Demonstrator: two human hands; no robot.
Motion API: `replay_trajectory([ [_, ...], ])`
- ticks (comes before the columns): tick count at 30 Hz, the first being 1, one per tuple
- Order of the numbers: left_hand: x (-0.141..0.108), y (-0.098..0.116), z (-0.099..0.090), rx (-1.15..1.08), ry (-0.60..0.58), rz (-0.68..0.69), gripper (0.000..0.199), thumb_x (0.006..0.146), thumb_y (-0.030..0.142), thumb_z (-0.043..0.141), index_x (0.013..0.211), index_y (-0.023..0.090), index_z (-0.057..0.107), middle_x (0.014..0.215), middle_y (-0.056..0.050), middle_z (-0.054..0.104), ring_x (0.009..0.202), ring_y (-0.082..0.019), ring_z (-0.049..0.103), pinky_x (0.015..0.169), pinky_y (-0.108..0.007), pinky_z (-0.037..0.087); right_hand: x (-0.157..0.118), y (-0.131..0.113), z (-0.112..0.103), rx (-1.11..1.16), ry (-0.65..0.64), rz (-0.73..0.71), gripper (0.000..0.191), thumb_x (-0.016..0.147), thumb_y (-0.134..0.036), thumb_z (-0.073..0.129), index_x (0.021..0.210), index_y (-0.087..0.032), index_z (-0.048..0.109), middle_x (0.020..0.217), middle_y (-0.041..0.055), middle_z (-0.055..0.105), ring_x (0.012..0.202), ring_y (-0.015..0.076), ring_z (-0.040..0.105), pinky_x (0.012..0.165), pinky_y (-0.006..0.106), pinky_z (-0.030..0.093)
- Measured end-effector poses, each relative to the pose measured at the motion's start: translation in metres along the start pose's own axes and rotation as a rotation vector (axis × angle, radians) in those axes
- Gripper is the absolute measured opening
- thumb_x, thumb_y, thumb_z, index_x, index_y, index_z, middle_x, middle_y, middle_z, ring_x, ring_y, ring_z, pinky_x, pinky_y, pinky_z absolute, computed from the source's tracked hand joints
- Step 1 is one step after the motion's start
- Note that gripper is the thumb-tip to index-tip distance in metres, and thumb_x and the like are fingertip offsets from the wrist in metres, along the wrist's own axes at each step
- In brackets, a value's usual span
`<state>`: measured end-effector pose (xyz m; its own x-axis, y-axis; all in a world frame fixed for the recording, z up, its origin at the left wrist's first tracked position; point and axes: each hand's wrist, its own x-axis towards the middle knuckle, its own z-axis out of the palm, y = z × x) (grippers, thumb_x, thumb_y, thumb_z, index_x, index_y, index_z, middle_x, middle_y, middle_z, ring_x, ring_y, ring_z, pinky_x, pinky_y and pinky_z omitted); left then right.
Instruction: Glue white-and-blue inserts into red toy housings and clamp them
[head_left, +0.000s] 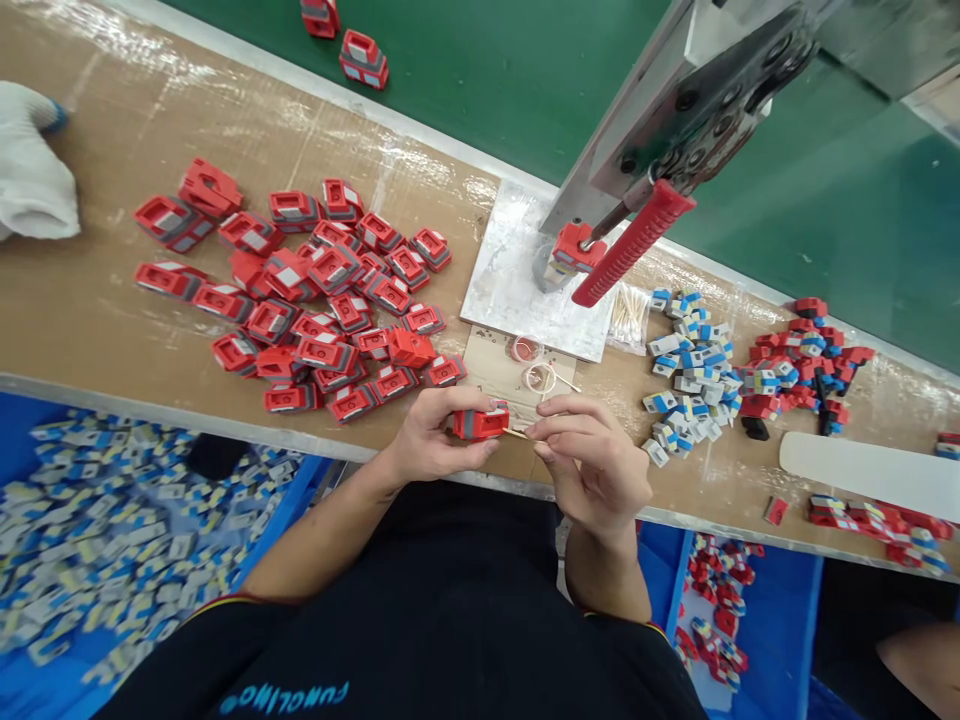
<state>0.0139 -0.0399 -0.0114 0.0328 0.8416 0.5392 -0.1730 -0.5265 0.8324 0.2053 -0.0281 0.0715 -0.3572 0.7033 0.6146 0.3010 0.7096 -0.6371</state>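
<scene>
Pinching a hollow red-and-grey plastic block [481, 423] mid-frame, the left hand's grip [429, 438] presumably steadied it for the thin pale stick [516, 433] the right hand's grip [596, 458] held.

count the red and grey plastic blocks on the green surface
2: one red and grey block at the picture's top edge, partly cut off; a second block below and right. The grey metal lever press may hide more.
</scene>
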Motion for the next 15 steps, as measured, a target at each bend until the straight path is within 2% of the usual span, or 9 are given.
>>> replay_trajectory([
  [5,0.003,0.001,0.002,0.008,-0.008,0.003,0.028,0.089,0.023,0.086,0.113,0.020,0.072,0.076,0.002,0.071,0.052,-0.007,0.056,0.050,-0.014,0.045,-0.002,0.001,-0.001,0.017,0.117,0.007,0.015,0.100,-0.013,0.070,0.108,-0.026,0.068,0.082,0.0022,0.083,0.084,0.0239,0.079,0.072,0.042,0.068],
  [9,0.002,0.001,0.000,0.024,-0.020,0.009,0.031,0.088,0.022,0.087,0.115,0.021,0.072,0.076,0.001,0.073,0.054,-0.008,0.060,0.052,-0.016,0.048,-0.001,-0.001,0.006,0.055,0.056,0.000,0.020,0.101,-0.013,0.067,0.114,-0.028,0.069,0.087,0.0024,0.085,0.086,0.0246,0.078,0.071,0.043,0.067],
  [15,0.001,0.001,-0.002,0.032,-0.048,-0.006,0.034,0.089,0.023,0.086,0.120,0.020,0.073,0.082,-0.003,0.078,0.061,-0.013,0.070,0.060,-0.020,0.056,0.002,0.000,0.015,0.062,0.061,-0.010,0.018,0.102,-0.015,0.066,0.114,-0.028,0.067,0.086,0.0017,0.084,0.085,0.0238,0.078,0.071,0.041,0.066],
])
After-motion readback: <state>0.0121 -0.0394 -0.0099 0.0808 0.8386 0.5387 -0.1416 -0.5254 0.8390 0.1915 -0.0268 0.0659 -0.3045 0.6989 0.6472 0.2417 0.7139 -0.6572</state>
